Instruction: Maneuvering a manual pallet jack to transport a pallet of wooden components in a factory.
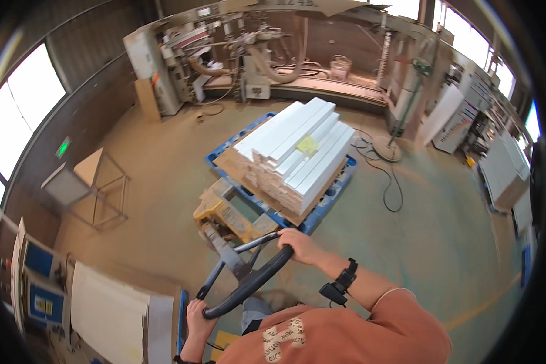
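Both my hands are closed around the black loop handle [249, 284] of a yellow pallet jack [232, 219]. My left hand [199, 316] grips its lower left end, and my right hand [298, 245] wraps its upper right corner. Ahead of the handle, the jack's body stands at the near edge of a blue plastic pallet [244, 133]. A brown board [229, 159] lies on that pallet under a stack of long white strips [297, 148]. A yellow-green paper [307, 145] rests on top of the stack. How far the forks reach under the pallet is hidden.
Long machinery [258, 73] spans the far side. A black cable [397, 188] lies on the floor right of the pallet, near a green stand [400, 130]. Chair-like metal frames [97, 182] stand at left. Stacked white panels [109, 309] sit at lower left, more panels [505, 173] at right.
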